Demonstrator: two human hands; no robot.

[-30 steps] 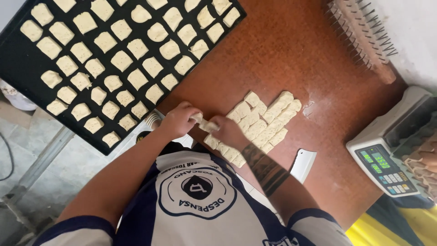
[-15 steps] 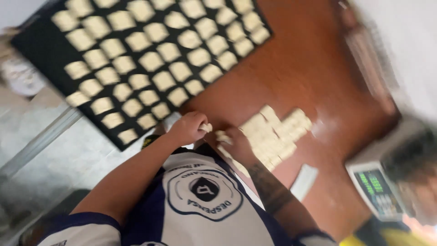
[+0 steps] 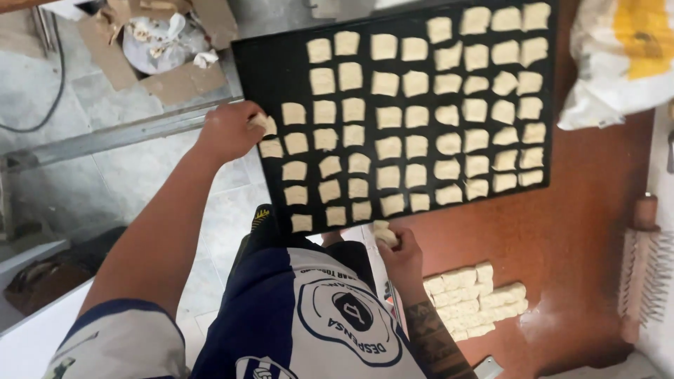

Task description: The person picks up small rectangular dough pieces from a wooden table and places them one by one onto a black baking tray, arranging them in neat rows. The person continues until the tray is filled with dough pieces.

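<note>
Black baking tray (image 3: 281,63) lies partly over the edge of the reddish worktop (image 3: 583,231), filled with pale dough squares in loose rows; gaps between them look kept so pieces don't join.

Left hand (image 3: 228,130): arm stretched far forward and out, fingers closed on one dough piece (image 3: 260,121) at the tray's left edge, just where the outer column has open space.

Right hand (image 3: 397,249): elbow tucked close to the body, wrist bent, fingers pinched on a second dough piece (image 3: 382,233) just short of the tray's near rim.

Cut dough block (image 3: 474,298) sits on the worktop just right of that hand, within easy reach. Spiked roller (image 3: 642,274) lies well right of it.
</note>
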